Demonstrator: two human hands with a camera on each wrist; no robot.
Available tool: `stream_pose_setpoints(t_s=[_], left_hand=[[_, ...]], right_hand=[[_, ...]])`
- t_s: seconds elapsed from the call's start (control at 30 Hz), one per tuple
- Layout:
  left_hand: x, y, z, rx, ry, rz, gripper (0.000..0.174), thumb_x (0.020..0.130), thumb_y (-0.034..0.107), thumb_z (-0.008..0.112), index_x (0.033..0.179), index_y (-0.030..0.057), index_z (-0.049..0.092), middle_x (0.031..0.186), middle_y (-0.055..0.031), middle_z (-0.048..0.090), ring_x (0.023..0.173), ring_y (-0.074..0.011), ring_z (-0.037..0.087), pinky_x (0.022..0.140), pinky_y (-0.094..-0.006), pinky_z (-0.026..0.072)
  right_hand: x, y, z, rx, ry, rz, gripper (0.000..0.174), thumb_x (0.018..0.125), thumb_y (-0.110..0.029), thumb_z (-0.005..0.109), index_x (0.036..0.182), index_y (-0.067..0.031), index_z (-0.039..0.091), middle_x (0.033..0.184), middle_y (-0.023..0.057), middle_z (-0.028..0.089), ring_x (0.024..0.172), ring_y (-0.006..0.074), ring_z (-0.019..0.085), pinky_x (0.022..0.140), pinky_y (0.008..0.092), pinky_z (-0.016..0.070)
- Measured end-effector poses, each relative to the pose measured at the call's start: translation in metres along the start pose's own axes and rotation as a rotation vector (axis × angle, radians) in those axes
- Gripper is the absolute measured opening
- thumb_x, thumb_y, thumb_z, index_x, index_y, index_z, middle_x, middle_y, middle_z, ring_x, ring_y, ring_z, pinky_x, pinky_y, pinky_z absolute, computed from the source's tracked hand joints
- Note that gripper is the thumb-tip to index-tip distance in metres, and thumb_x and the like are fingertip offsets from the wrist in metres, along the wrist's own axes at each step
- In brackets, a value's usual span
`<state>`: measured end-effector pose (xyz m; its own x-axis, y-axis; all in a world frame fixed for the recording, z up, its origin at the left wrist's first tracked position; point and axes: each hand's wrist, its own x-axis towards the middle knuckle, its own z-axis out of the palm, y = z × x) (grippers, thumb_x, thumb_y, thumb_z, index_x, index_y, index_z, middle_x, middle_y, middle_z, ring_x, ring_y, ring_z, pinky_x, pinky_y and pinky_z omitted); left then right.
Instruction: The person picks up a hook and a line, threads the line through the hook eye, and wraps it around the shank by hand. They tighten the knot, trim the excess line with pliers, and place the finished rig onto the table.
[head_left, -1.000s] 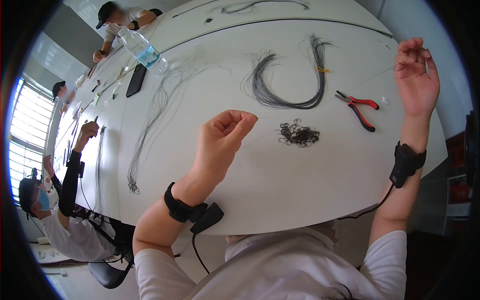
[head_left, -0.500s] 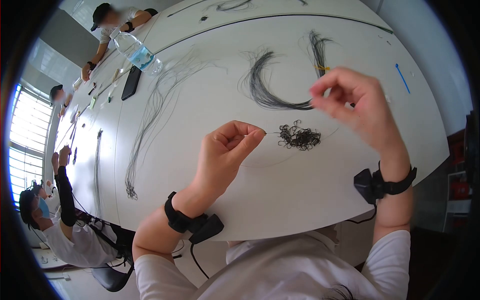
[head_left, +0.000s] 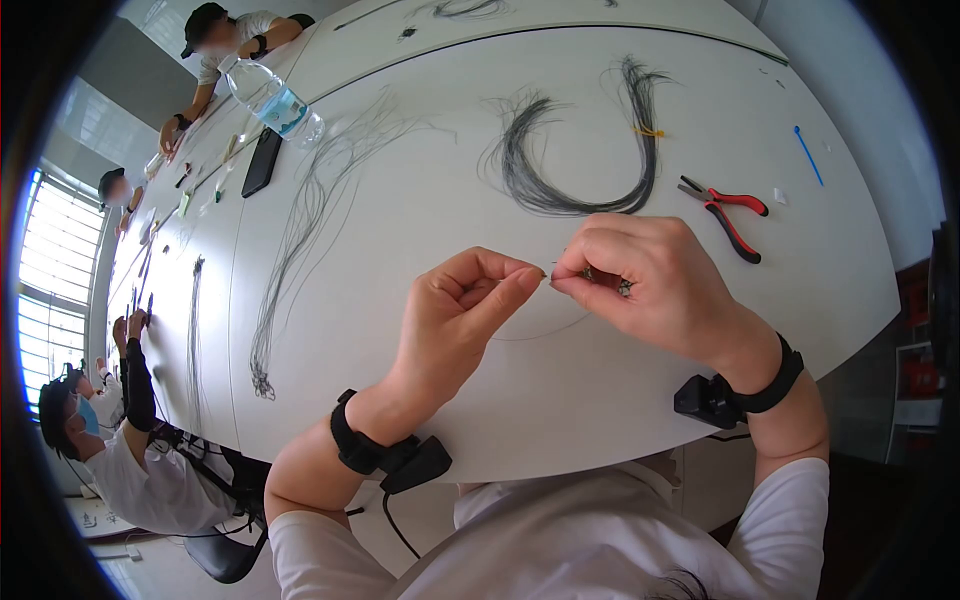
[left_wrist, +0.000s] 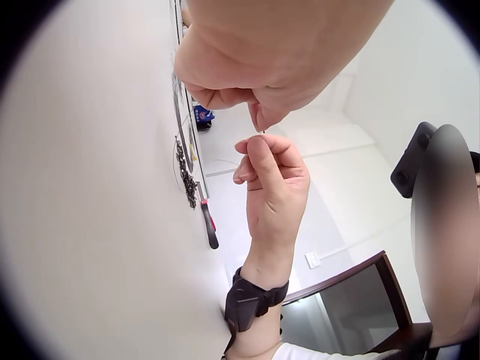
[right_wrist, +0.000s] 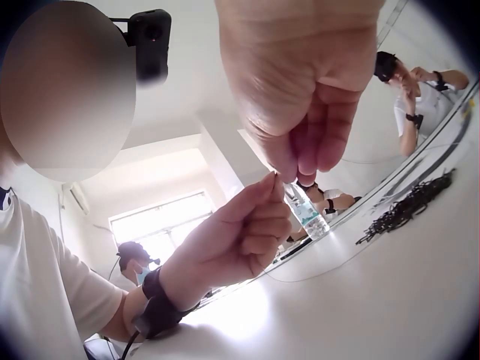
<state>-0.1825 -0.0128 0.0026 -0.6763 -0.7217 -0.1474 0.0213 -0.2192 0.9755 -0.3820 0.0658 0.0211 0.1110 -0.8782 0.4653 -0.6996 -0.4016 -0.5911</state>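
In the head view the left hand pinches a tiny dark piece between thumb and index finger. The right hand meets it fingertip to fingertip, thumb and index finger pinched on what looks like a thin strand. That strand curves below both hands as a faint line. A pile of small black hooked pieces lies on the table in the right wrist view; in the head view the right hand mostly covers it. Behind the hands, a bundle of dark strands lies in a U, tied with a yellow band.
Red-handled pliers and a blue stick lie at the right. Toward the left are long loose strands, a black phone and a water bottle. Other people sit along the table's left side.
The right hand has come down from the far right, past the pliers, to the left hand's fingertips, and its fingers have closed. The left hand has moved slightly right and down.
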Motion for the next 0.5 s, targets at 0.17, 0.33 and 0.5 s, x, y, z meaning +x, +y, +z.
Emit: stream_pose_setpoints(t_s=[0.17,0.33,0.5], left_hand=[[0.000,0.000,-0.001,0.048,0.001,0.023,0.014,0.097,0.013,0.068,0.099,-0.0005,0.065,0.083,0.0032,0.067,0.073,0.0024,0.053,0.061,-0.0139,0.0391],[0.001,0.001,0.000,0.075,0.033,0.006,0.016,0.097,0.015,0.068,0.099,-0.0003,0.065,0.078,0.0059,0.063,0.068,0.0035,0.048,0.057,-0.0142,0.0347],[0.001,-0.001,0.000,0.087,0.030,0.014,0.017,0.097,0.016,0.068,0.099,0.0001,0.065,0.075,0.0082,0.060,0.065,0.0041,0.043,0.055,-0.0149,0.0316]], right_hand=[[-0.001,-0.005,-0.005,0.080,-0.063,0.086,0.007,0.083,-0.004,0.069,0.081,-0.0034,0.062,0.073,0.0050,0.062,0.058,0.0178,0.059,0.053,0.0293,0.0473],[-0.001,0.003,-0.015,0.215,-0.132,0.191,0.005,0.086,-0.001,0.066,0.090,0.0001,0.066,0.081,0.0076,0.069,0.068,0.0138,0.067,0.062,0.0253,0.0524],[0.000,0.004,-0.018,0.417,-0.081,0.349,0.013,0.090,-0.001,0.063,0.103,0.0007,0.065,0.085,0.0093,0.073,0.078,0.0128,0.072,0.068,0.0239,0.0544]])
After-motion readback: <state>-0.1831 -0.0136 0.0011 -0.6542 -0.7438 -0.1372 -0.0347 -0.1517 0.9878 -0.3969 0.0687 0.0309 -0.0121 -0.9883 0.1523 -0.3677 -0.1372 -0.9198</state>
